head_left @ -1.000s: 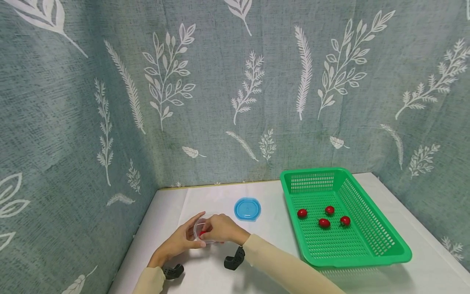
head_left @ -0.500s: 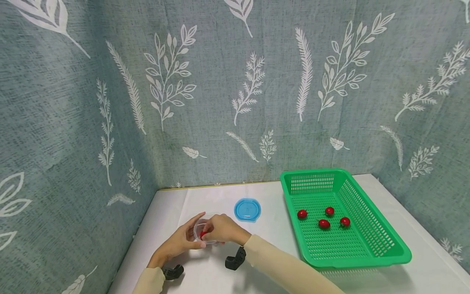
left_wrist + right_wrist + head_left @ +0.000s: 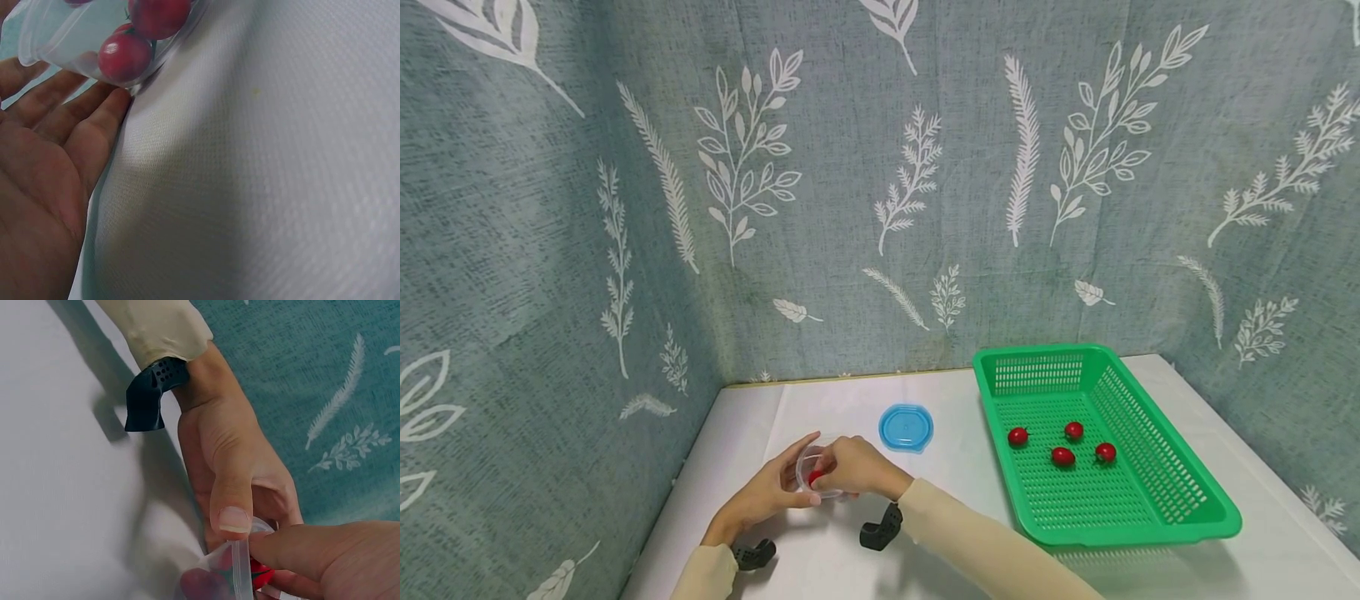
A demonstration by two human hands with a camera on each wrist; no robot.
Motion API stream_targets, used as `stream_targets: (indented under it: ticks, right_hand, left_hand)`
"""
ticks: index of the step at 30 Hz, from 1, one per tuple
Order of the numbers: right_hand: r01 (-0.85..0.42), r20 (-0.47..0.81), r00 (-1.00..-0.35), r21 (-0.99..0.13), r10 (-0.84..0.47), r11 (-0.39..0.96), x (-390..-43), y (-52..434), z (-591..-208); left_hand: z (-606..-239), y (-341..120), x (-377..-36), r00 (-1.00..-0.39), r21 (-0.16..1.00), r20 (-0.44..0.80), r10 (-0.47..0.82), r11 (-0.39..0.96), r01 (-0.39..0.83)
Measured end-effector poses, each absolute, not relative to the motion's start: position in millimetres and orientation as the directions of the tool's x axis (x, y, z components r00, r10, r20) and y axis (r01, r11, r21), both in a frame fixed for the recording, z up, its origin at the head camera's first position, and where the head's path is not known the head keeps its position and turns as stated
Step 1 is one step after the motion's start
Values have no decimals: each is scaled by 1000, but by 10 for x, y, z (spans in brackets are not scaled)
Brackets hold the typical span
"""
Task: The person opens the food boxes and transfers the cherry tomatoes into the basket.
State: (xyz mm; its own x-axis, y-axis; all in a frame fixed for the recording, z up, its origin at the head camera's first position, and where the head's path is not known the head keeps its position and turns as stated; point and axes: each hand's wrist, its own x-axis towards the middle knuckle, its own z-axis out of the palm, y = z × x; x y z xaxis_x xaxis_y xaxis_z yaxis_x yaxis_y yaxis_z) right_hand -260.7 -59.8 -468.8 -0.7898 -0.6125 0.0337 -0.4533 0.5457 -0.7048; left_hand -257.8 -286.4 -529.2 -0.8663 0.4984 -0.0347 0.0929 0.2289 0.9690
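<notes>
fingers of the left hand curl round the clear cup, thumb on its rim, in the head view; the right hand pinches a red tomato at the cup's mouth. cup sits on the white desk, left of the blue lid and well left of the green basket (four tomatoes inside).

left wrist view: fingers touch the cup's wall; tomatoes lie inside.

right wrist view: left thumb presses the rim; right fingers grip the tomato.
</notes>
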Motion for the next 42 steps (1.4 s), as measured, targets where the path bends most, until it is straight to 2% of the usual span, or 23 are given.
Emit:
stream_targets:
  ticks: [8,16,21,42]
  right_hand:
    - [-414,31,-799,-753,-600,512,-2611,-588,-4685]
    - [-486,92,-793,-691,-602,535,-2630,-548,-4645]
    - [-489,108,-804,-680,-585,547,-2649,-484,-4565]
    - [-485,127,-803,-707,-582,515,-2716,-18,-4315]
  left_hand:
    - [-5299,-2859,-2576,-862,970,-20,507,219,106]
    - [-5309,-2856,-2582,-876,960,-33,481,259,106]
    - [-5315,-2856,-2590,-881,956,-43,471,275,100]
    - [-5321,-2848,-2609,-875,949,-18,484,285,138]
